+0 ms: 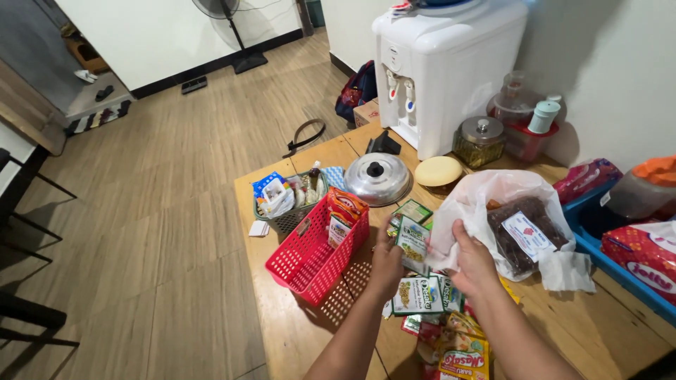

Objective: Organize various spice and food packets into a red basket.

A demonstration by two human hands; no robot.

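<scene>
My left hand (386, 266) holds a green-and-white sachet (412, 244) upright just right of a red plastic basket (303, 264). In the basket stands an orange packet (343, 214). My right hand (473, 262) grips the edge of a white plastic bag (486, 195) that holds a clear pack of dark brown food (524, 232). More green and yellow sachets (433, 309) lie loose on the wooden table (310, 345) below both hands.
A grey basket (285, 219) full of small packets stands behind the red one. A metal lid (377, 179), a yellow lid (438, 171), a glass jar (479, 141) and a white water dispenser (443, 63) are at the back. A blue crate (620, 267) sits right.
</scene>
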